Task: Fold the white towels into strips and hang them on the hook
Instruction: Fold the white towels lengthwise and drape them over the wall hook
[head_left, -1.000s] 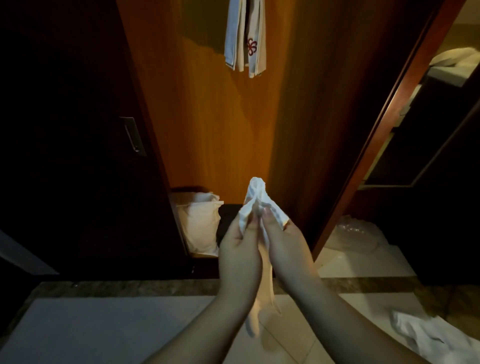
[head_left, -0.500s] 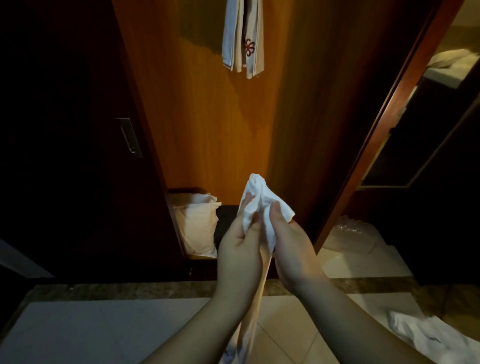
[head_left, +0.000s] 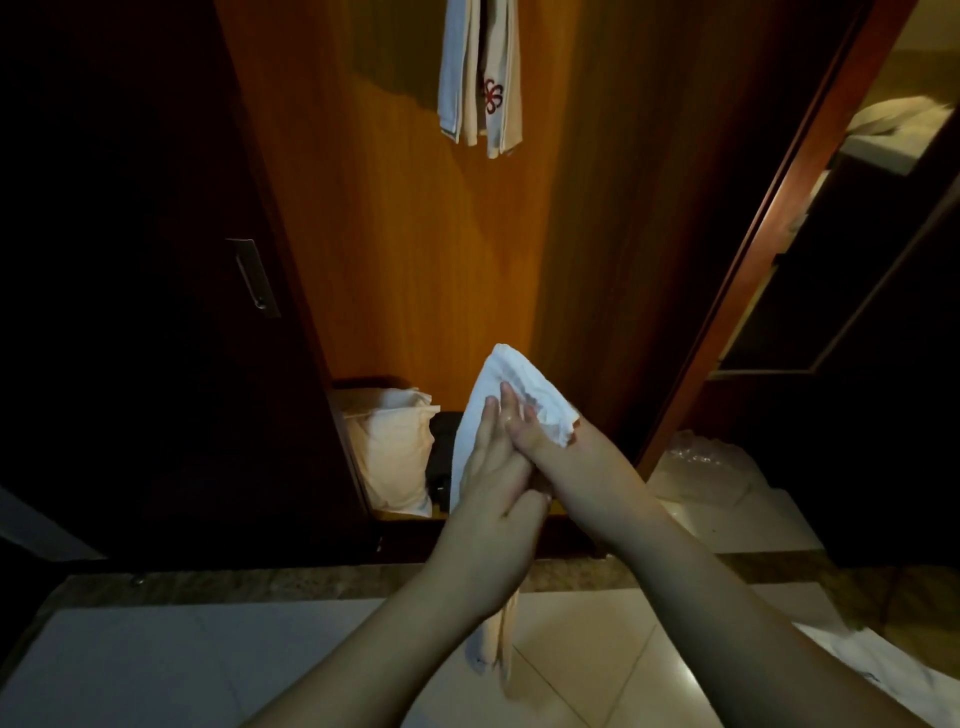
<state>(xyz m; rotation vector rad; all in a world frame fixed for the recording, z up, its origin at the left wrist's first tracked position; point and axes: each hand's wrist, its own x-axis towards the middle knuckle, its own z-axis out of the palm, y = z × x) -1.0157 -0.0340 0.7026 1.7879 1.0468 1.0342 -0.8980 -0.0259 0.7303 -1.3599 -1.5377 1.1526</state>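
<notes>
White towel (head_left: 511, 387) held upright before wooden panel (head_left: 415, 249), tail dangling over tiled floor (head_left: 208, 665). Hung towels (head_left: 480, 78) high on that panel. Left hand (head_left: 493, 499) and right hand (head_left: 561, 457) pressed together, fingers (head_left: 488, 421) pinching cloth.

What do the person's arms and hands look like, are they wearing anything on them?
Both forearms are bare as far as the frame shows: no sleeves, gloves, watch or bracelet visible. The left hand and right hand show no rings; the dim light hides finer detail.
</notes>
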